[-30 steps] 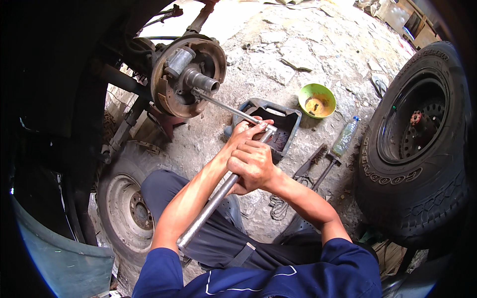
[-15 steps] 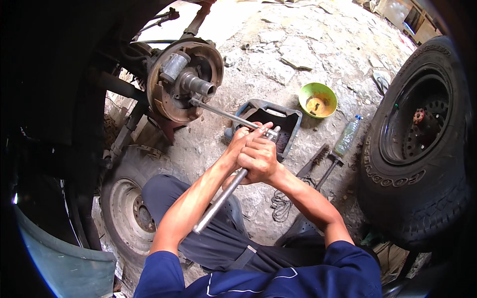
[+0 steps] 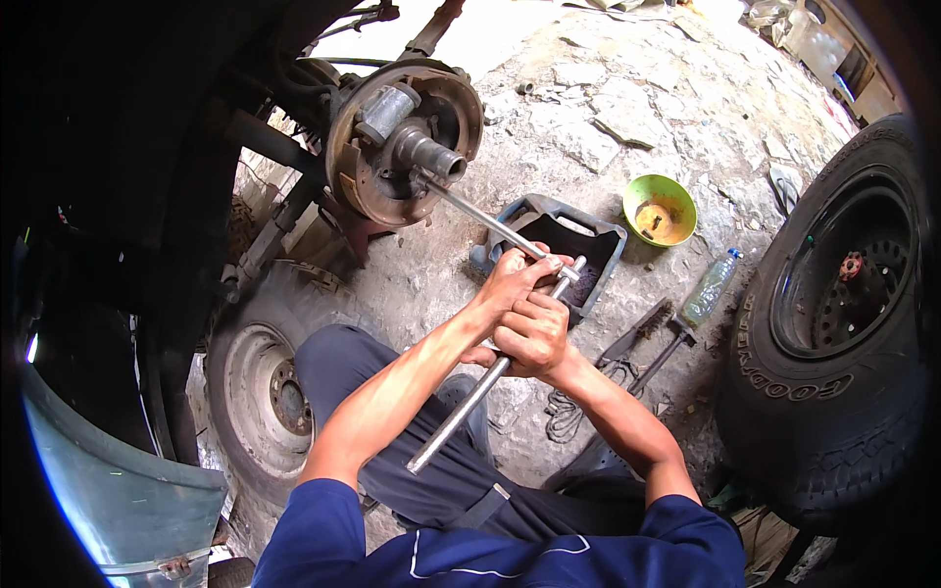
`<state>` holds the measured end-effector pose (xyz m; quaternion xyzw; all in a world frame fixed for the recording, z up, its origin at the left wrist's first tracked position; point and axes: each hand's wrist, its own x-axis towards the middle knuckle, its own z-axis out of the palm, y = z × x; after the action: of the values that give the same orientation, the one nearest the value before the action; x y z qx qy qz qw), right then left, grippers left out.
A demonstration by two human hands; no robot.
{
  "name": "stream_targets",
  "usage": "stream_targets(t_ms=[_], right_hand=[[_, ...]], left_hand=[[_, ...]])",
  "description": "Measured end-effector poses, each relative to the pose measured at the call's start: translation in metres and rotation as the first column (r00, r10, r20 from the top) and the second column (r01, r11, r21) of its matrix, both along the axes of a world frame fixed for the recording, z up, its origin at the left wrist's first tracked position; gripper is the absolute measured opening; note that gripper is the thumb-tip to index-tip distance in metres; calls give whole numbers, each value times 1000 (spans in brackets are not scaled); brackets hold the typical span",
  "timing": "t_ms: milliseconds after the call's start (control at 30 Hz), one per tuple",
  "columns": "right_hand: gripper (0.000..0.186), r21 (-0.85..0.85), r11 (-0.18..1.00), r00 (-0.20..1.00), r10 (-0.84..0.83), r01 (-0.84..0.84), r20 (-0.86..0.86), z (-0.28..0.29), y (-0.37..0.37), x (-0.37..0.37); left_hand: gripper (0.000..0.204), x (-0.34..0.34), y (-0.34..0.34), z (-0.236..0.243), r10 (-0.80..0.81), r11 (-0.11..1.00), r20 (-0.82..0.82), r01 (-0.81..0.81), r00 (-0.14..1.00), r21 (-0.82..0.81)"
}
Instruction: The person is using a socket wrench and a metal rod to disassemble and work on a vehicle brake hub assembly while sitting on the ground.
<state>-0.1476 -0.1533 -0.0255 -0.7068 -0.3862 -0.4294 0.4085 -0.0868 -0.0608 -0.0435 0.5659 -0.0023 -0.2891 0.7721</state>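
Note:
My left hand (image 3: 517,281) is closed round the end of a long steel shaft, close to its joint with a crossbar. Together they form a T-handle wrench (image 3: 475,217). Lower on the same tool, my right hand (image 3: 532,333) grips the crossbar (image 3: 459,418), whose free end slants down over my leg. The shaft's far tip meets the brake backing plate (image 3: 358,181) just below the hub spindle (image 3: 431,154); the fastener there is hidden. A wheel cylinder (image 3: 388,113) sits on the plate above the spindle.
A cut-open plastic canister (image 3: 616,257) lies beyond my hands, with a green bowl (image 3: 694,211) to its right. Near them are a plastic bottle (image 3: 710,291) and a wire brush (image 3: 642,328). One wheel (image 3: 774,377) stands at right; another (image 3: 230,392) lies by my left leg.
The whole scene has shifted rightward in the picture. My right hand sits slightly lower along the crossbar, so more of the bar shows above it. Both hands still hold the wrench.

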Motion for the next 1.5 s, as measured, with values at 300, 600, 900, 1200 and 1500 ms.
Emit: stream_targets(t_ms=[300,600,900,1200,1500], right_hand=[[47,20,1000,1000,-4,4,-2,6,4,4],[48,33,999,1000,9,-9,2,7,6,6],[46,64,997,999,41,-42,13,5,7,11],[43,157,988,994,19,-2,-108,18,12,29],[44,96,989,994,108,-111,36,-1,2,32]], left_hand=[[24,2,0,8,36,999,-69,-38,997,-26],[18,5,4,8,10,999,-58,-7,998,43],[15,7,3,2,87,996,-13,-87,996,19],[21,30,20,-31,3,991,-60,-11,998,-132],[38,11,-13,20,54,987,-203,-83,978,-138]])
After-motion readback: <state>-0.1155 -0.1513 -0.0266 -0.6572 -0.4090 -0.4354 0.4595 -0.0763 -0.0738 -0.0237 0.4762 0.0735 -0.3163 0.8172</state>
